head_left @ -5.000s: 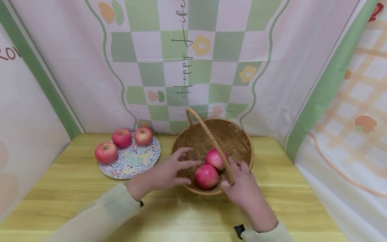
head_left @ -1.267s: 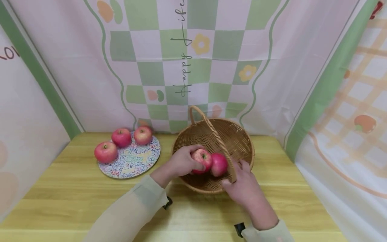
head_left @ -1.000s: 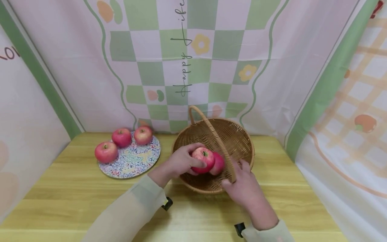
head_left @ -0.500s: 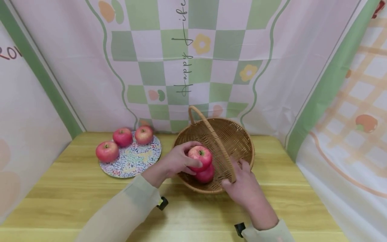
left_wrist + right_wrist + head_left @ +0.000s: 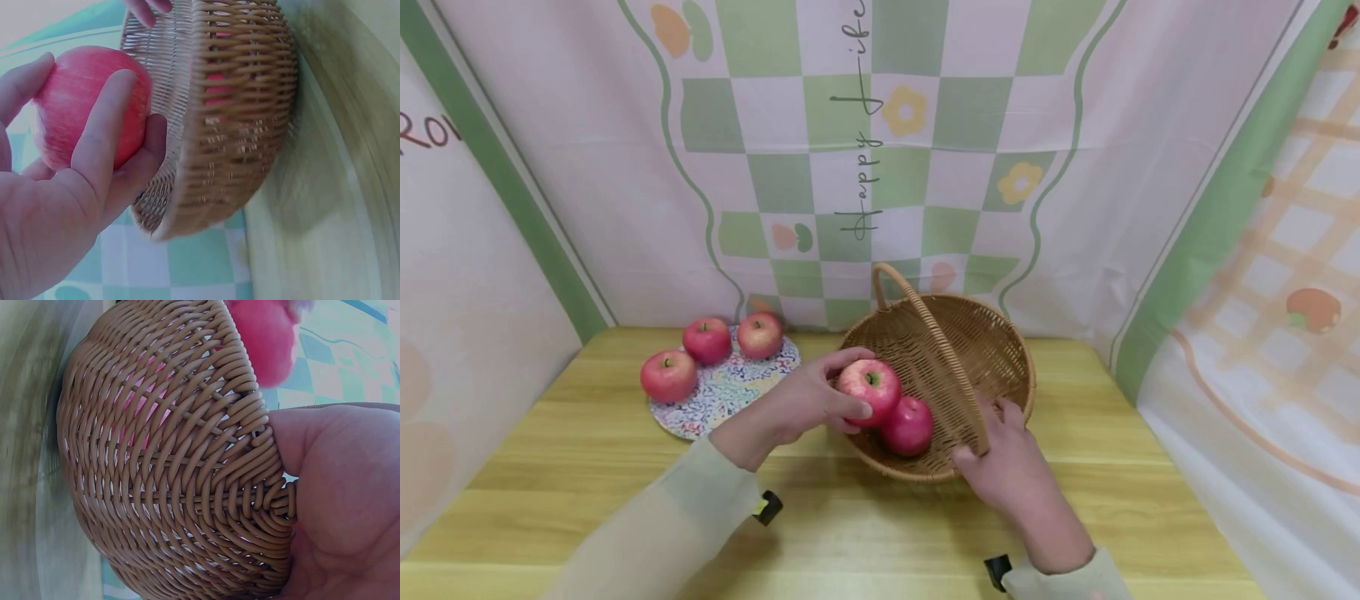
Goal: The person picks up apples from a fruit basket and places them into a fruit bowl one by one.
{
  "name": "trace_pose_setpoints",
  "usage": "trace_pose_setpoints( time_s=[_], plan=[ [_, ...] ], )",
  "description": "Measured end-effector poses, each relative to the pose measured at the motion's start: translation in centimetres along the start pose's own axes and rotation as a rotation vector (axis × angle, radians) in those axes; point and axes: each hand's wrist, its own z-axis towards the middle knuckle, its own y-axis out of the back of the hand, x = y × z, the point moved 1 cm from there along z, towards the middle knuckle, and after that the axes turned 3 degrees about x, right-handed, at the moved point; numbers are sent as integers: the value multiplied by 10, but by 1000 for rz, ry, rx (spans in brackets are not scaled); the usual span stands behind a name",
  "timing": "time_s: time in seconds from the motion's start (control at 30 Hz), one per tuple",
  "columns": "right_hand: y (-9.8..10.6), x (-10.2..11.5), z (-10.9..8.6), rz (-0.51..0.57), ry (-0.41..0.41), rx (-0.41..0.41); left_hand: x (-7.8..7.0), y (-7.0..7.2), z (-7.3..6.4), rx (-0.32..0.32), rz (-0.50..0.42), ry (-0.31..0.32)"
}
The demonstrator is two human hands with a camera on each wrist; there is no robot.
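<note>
My left hand grips a red apple over the left side of the wicker basket, thumb and fingers curled round it. In the left wrist view that apple shows up level with the basket's mouth. A second apple lies in the bottom of the basket, partly overlapped by the held one in the head view. At the front right, my right hand holds the basket where its arched handle meets the rim. The right wrist view has the palm right against the woven rim.
On the left a round speckled plate bears three red apples, grouped toward its back and left edge. The wooden table ends at a patterned cloth backdrop, with further cloth panels at both sides.
My left hand, reaching open into the basket at first, has taken hold of an apple, lifted it and moved left. The other apple has rolled toward the front left. My right hand stays put.
</note>
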Motion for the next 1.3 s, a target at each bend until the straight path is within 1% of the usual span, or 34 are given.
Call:
trace_pose_setpoints(
  time_s=[0.13, 0.23, 0.4, 0.5, 0.6, 0.73, 0.8, 0.93, 1.07, 1.23, 1.3],
  plan=[
    [0, 1, 0, -2, -1, -5, 1, 12, -18, -21, 40, -1],
    [1, 1, 0, -5, 4, -9, 5, 22, -30, -24, 52, -1],
    [1, 0, 0, -5, 13, -16, 13, 38, -45, -41, 78, 13],
    [1, 0, 0, -2, 11, -17, 16, 49, -54, -64, 101, 24],
    [0, 0, -1, 0, 7, -16, 19, 63, -63, -99, 109, 32],
    [0, -1, -1, -2, 9, -18, 26, 83, -73, -183, 122, 43],
    [0, -1, -1, -2, 13, -20, 31, 92, -77, -230, 131, 44],
    [0, 0, -1, -3, 19, -21, 42, 109, -83, -298, 159, 36],
    [-1, 0, -1, -2, 16, -20, 50, 124, -86, -363, 192, 52],
    [-1, 1, -2, -4, 11, -14, 54, 133, -88, -411, 187, 58],
    [-2, 1, -2, -1, 8, -10, 55, 135, -88, -417, 170, 63]
  ],
)
